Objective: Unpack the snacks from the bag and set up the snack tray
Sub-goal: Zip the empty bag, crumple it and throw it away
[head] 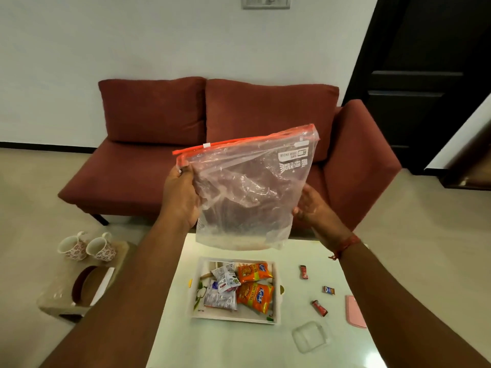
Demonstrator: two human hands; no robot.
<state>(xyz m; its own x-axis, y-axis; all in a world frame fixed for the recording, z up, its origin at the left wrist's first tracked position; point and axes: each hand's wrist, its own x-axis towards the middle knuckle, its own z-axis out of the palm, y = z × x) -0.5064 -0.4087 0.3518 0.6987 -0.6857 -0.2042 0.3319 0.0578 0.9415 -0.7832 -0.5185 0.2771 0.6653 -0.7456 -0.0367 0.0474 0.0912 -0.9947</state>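
I hold a clear zip bag [247,192] with an orange seal up in the air above the white table [239,346]. It looks empty. My left hand [179,193] grips its upper left corner by the seal. My right hand [312,205] lies with straight fingers against the bag's lower right side. Below on the table stands a white tray [276,296] holding two orange snack packets [255,293] and several silver-white sachets [223,288]. Three small wrapped candies [318,308] lie on the table to the right of the tray.
A clear glass lidded dish [309,337] and a pink flat object [354,312] lie at the table's right. A low stool [77,288] at left bears two floral cups [87,247] and a tissue box. A red sofa [212,155] stands behind the table.
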